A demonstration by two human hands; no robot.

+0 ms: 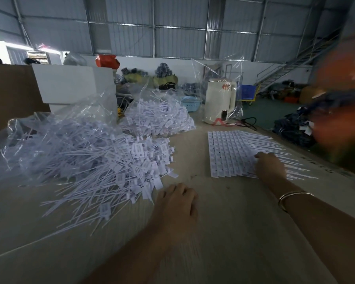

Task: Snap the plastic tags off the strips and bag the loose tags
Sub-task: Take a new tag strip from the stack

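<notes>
Tag strips [232, 154] under right hand [272, 167] (flat)

- Loose tags [115, 160]: white, with small dark printed marks on the flat heads.
- Strips [232, 154]: white, heads in a regular grid of rows, each with faint grey print.
- Bag [29, 140]: clear, glossy plastic.
- Table [223, 232]: pale beige.
- Bracelet [291, 198]: gold-toned metal.
- Kettle [219, 99]: cream white, with a red round mark.
- Basket [190, 102]: light blue, perforated.
- Box [70, 83]: plain white.
</notes>
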